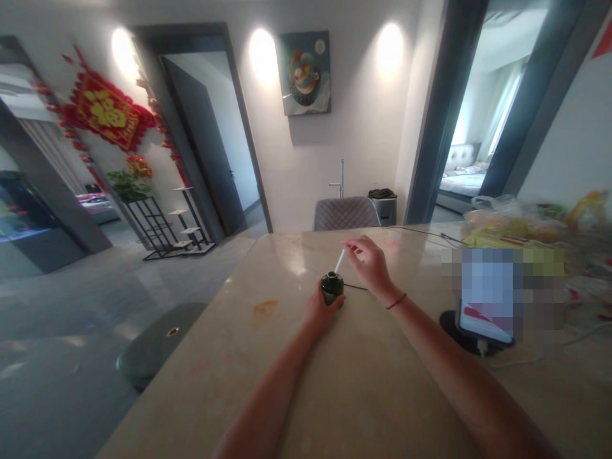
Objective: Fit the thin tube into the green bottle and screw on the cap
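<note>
- Forearms (pixel 287 382) come up from the bottom edge over the table (pixel 358 395) and the hands meet mid-table, well back from the near edge.
- Left hand (pixel 319 310) is wrapped round the lower half of a small dark green bottle (pixel 331 285), fingers closed on it. Bottle stands upright on the table w/ its mouth open on top.
- Right hand (pixel 370 264) pinches a thin white stick (pixel 339 260) btw thumb & forefinger at its top end, other fingers curled loose. Stick tilts w/ its low tip at the bottle mouth; can't tell if the tip is inside or just above.
- Risk: the pinch sits high on the stick, so the tip prob. wobbles. It could catch the rim, miss the narrow mouth or flick drops onto the table.
- Risk: the bottle is small & gripped low. A sideways push from the stick could tip it, esp. on a slick polished top.
- Risk: a thin black cord (pixel 356 287) lies just beside the bottle, running toward the right wrist. Wrist drag could snag it & jerk the bottle.
- Risk: a phone (pixel 482 331) on its stand sits near the right forearm, so an outward elbow swing could knock it.
- Bottle contents aren't visible, so can't judge how bad a spill would be.
</note>
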The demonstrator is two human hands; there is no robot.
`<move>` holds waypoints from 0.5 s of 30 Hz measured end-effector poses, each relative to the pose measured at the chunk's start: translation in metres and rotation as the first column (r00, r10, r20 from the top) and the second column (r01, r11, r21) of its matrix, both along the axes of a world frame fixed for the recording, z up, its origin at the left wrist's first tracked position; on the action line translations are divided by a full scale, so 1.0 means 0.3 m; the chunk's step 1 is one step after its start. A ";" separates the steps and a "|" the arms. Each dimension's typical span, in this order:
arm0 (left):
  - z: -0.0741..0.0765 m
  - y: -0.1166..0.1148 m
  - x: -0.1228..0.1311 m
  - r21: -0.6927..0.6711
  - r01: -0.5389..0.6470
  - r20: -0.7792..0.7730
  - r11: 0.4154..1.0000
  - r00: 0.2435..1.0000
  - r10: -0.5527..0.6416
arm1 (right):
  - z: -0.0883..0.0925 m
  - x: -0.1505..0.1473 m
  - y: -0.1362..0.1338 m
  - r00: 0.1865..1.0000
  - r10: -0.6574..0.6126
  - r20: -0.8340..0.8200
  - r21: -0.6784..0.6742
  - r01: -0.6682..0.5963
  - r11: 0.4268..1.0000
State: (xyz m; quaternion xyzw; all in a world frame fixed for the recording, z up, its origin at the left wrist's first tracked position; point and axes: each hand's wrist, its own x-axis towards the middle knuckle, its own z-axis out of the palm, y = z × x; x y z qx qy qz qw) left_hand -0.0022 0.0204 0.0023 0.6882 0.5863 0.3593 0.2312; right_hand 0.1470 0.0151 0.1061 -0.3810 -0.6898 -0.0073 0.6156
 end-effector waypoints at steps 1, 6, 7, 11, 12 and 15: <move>0.001 0.000 0.000 -0.003 0.000 0.001 1.000 1.000 0.000 | -0.006 -0.005 0.002 1.000 0.003 -0.007 0.004 -0.003 1.000; -0.002 0.002 -0.003 0.009 0.014 0.008 1.000 1.000 -0.014 | -0.008 -0.020 -0.010 1.000 0.005 0.000 -0.005 -0.005 1.000; -0.003 0.003 -0.004 0.012 0.019 0.004 1.000 1.000 -0.019 | -0.005 -0.023 -0.014 1.000 0.001 0.009 -0.013 -0.001 1.000; -0.003 0.003 -0.005 0.026 0.044 -0.028 0.999 0.999 -0.043 | -0.006 -0.036 -0.019 0.998 -0.004 0.066 -0.037 0.006 0.999; -0.002 0.002 -0.005 0.028 0.049 -0.035 0.998 0.998 -0.048 | -0.014 -0.040 -0.015 0.996 -0.005 0.087 -0.047 0.009 0.999; 0.000 -0.001 -0.003 0.027 0.057 -0.053 0.998 0.997 -0.056 | -0.057 -0.051 0.010 0.979 0.010 0.204 -0.137 0.018 0.990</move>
